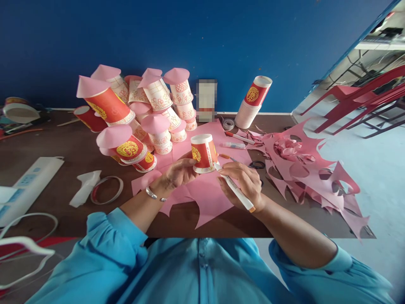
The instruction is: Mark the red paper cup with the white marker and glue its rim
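My left hand [179, 174] grips a red paper cup [203, 153] by its left side. The cup stands upside down, its wide rim at the bottom, with gold round emblems and a pale strip down the front. My right hand [245, 182] is closed round a white marker pen [236, 192] with an orange end. The pen's tip meets the cup near the lower right of the strip; whether it touches, I cannot tell. Beneath both hands lies pink paper [215, 202] with curved cut-outs.
Stacked cups with pink paper cones [155, 122] stand at the back left. A cup stack [248, 114] rises by the blue wall. Pink scraps [310, 173] cover the right side. A tape roll [106, 190] and power strip [31, 185] lie left.
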Action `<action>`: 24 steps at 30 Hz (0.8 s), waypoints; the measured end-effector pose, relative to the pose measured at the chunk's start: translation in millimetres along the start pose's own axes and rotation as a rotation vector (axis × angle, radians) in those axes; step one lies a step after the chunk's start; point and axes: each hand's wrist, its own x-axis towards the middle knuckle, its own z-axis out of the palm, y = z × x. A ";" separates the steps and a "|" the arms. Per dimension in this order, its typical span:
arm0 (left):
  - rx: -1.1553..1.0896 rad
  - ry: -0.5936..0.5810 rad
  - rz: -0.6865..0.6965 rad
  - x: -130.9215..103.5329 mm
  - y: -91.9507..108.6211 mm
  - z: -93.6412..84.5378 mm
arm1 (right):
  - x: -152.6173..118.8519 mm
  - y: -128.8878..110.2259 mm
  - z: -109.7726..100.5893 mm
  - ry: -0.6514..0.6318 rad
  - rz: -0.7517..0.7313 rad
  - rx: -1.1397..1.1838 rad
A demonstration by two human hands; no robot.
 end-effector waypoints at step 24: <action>0.198 -0.122 0.007 -3.7 -5.1 -2.5 | -6.1 1.9 4.6 -0.020 0.010 0.163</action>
